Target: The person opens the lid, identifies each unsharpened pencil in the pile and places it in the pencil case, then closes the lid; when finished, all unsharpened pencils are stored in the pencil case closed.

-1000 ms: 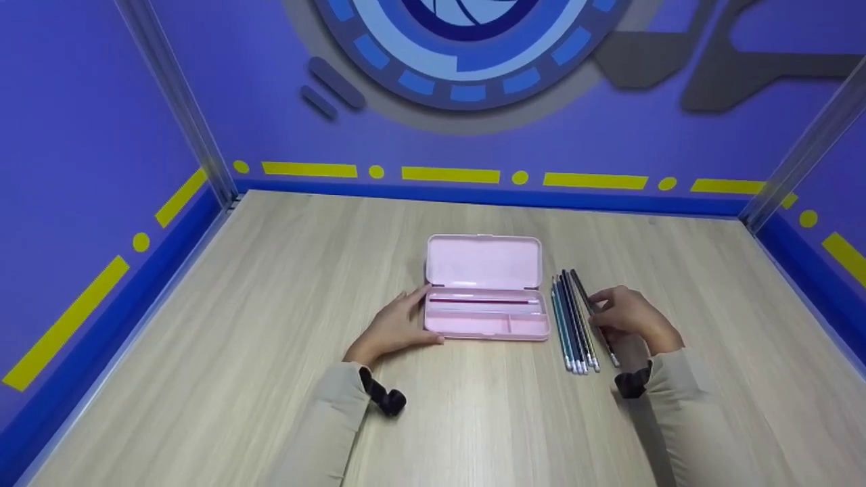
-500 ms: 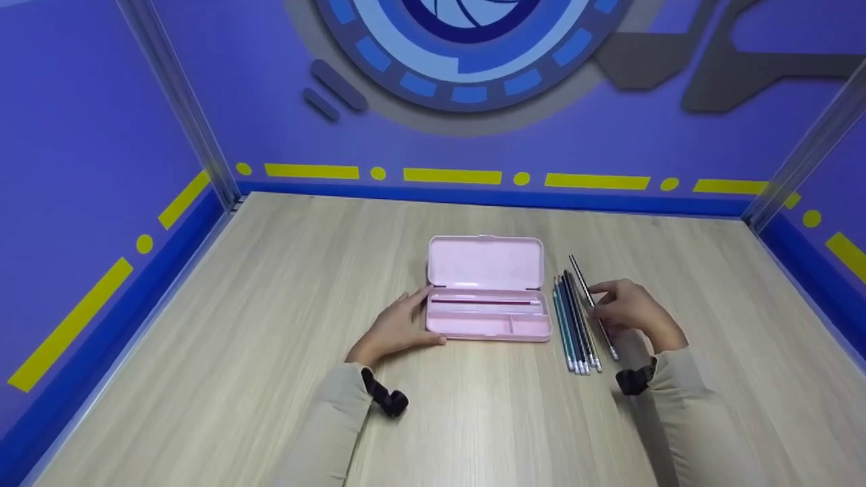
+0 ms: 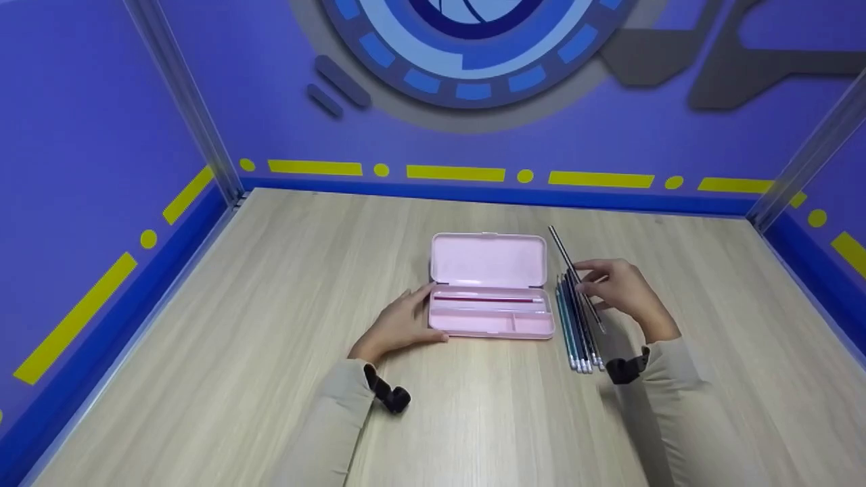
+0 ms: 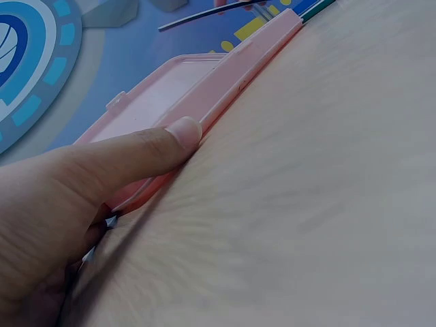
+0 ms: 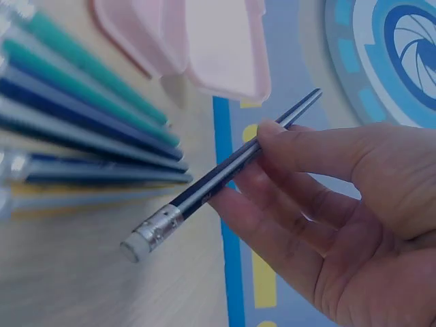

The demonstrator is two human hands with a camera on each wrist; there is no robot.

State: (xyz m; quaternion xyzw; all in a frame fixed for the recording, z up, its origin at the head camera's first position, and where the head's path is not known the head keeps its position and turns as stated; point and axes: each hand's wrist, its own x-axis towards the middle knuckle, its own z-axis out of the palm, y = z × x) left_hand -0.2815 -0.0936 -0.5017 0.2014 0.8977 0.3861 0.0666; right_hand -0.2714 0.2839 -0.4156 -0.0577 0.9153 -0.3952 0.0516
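Note:
A pink pencil case [image 3: 488,259] lies with its lid raised at the middle of the table. One red pencil [image 3: 484,299] rests in its long rear compartment. My left hand [image 3: 396,325] grips the case's left end, its thumb [image 4: 153,151] against the front side. To the right, my right hand [image 3: 626,294] pinches a dark pencil [image 5: 225,170] between thumb and fingers. This pencil is lifted and tilted, with its white eraser end nearer to me. Beneath and left of it, several pencils [image 5: 88,102] lie side by side, green, dark and yellowish.
The wooden table [image 3: 270,284] has bare surface around the case. Blue-purple walls [image 3: 223,81] with yellow marks enclose it at the back and both sides. Black wrist cameras [image 3: 391,398] sit on both sleeves.
My right hand has raised the dark pencil off the table and carried it forward and left, over the row of pencils. My left hand stays on the case.

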